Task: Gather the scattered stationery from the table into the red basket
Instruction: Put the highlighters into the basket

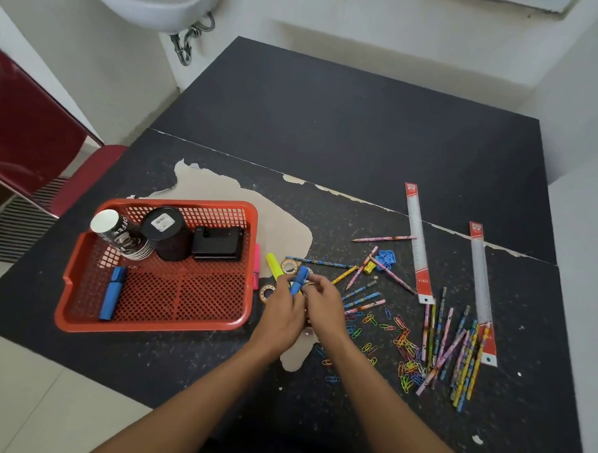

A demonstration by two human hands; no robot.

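Centrally, just right of the red plastic mesh basket [149, 326], left hand [281, 316] and right hand [323, 304] close together above the black speckled table [329, 125]. Between them, a blue plastic highlighter [299, 279], tilted, pinched by curled fingers of both hands. Touching the left fingertips, the near end of a chunky yellow highlighter [274, 265]; gripped or merely brushed, cannot tell. Beside the hands, two small rolls of clear tape [289, 266], round with brown cores. Against the basket's right wall, outside it, a slim pink highlighter [256, 266].

Inside the basket: a stack of striped paper coffee cups [119, 235], a dark cylindrical tin [168, 236] with a flat labelled lid, a black rectangular box [216, 245], and a second blue highlighter [112, 293] lying flat on the lattice floor near the left wall.

Further right on the table, patterned wooden pencils [466, 367] strewn loosely, bright wire paper clips [408, 354] in a tangle, a blue moulded plastic piece [385, 259] next to a small yellow sharpener [368, 267], and two long clear rulers [418, 241] in red-ended sleeves. Beyond the basket's far edge, a pale patch of peeled laminate [224, 185], ragged-edged.
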